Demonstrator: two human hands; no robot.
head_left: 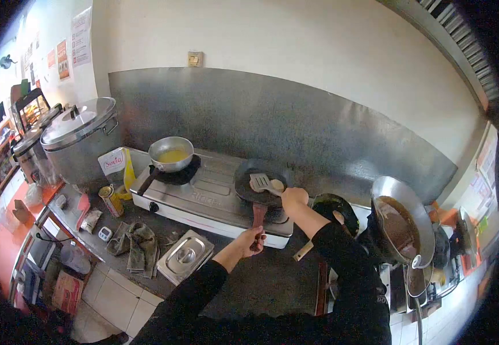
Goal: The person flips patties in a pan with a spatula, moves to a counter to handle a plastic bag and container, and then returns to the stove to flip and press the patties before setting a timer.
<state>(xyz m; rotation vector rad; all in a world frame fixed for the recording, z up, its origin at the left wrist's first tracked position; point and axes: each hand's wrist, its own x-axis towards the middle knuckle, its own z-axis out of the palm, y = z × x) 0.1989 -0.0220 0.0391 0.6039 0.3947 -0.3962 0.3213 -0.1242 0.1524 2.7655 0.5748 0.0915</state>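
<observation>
My left hand (248, 241) is closed around the reddish-brown handle of a dark frying pan (243, 190), which sits on the right burner of a two-burner gas stove (215, 190). My right hand (294, 198) grips a slotted spatula (264, 183) from above. Its pale blade is down in the pan, against small pale round pieces of food (277, 185). I cannot make out what the food is, and the blade covers part of it. The fingers of my right hand are partly hidden behind the back of the hand.
On the left burner stands a saucepan (172, 154) with yellow liquid. A lidded steel container (186, 256), a crumpled cloth (137, 244) and a can (111, 201) lie along the counter. A large pot (80, 141) stands left; a wok of brown liquid (399, 224) and a black pan (341, 213) are right.
</observation>
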